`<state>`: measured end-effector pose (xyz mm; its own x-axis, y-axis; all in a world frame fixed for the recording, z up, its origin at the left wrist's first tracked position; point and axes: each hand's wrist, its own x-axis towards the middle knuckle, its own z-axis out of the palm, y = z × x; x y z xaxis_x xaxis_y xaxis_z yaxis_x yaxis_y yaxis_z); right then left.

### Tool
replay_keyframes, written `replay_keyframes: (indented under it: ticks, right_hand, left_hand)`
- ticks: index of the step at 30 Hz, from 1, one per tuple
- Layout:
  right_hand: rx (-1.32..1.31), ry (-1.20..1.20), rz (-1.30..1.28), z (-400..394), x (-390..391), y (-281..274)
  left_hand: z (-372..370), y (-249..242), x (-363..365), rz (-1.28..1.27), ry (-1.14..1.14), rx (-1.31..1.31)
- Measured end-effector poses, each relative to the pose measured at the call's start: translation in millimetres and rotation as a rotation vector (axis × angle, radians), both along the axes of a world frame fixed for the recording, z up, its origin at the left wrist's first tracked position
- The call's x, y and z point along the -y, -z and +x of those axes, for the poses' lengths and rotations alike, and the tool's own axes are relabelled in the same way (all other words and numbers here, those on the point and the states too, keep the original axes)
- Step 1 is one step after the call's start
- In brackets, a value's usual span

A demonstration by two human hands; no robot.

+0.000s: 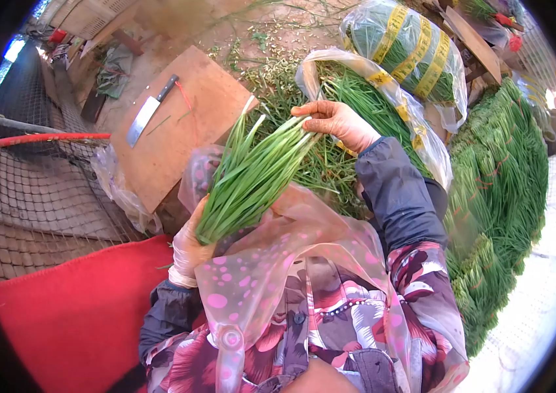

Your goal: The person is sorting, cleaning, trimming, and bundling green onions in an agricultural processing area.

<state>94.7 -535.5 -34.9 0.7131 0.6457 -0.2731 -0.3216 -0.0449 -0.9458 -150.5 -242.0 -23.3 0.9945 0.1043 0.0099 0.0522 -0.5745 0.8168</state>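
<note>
Held a bunch of green chives just right of the wooden cutting board. Left hand, gloved, closed around the bunch's lower end; right hand pinched its upper end. Knife lay on the board, bagged chives farther right.
</note>
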Motion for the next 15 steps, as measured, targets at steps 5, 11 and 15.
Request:
replay_keyframes:
  ticks: [5,11,15]
  right_hand:
    - [-0.003,0.116,0.098,-3.7,-4.4,15.8]
    - [-0.187,0.319,0.313,-11.9,-17.7,25.8]
    - [-0.238,0.319,0.328,-10.2,-19.8,33.7]
  left_hand:
    - [6.1,-16.1,8.1,0.224,0.026,-0.007]
    - [7.6,0.8,7.1,0.201,-0.006,0.057]
    - [10.9,1.0,15.0,0.215,-0.034,0.068]
